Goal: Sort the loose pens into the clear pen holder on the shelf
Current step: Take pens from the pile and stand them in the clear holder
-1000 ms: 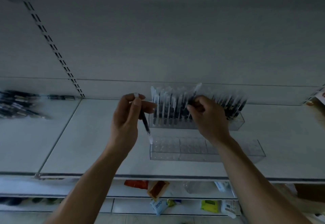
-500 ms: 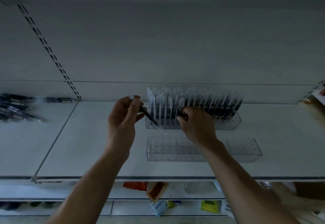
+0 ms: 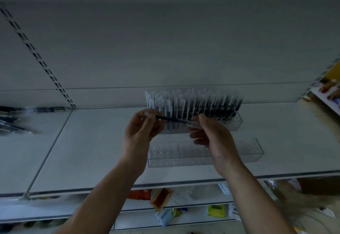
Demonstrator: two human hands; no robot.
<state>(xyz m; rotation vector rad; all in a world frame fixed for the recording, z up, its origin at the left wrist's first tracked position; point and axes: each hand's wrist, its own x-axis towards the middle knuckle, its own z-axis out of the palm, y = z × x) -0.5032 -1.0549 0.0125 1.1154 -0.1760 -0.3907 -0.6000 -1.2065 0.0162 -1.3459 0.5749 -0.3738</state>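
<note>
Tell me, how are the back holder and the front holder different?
The back holder is packed with upright pens; the front holder has none. The back holder sits behind; the front holder is nearer the edge of the shelf. Both are clear plastic.

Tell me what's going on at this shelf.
A person is sorting pens. The left hand and right hand each pinch one end of a black pen, held level in front of the rear clear holder, which is packed with upright pens. The front clear holder, nearer the shelf edge, shows no pens. More loose pens lie at the far left.
</note>
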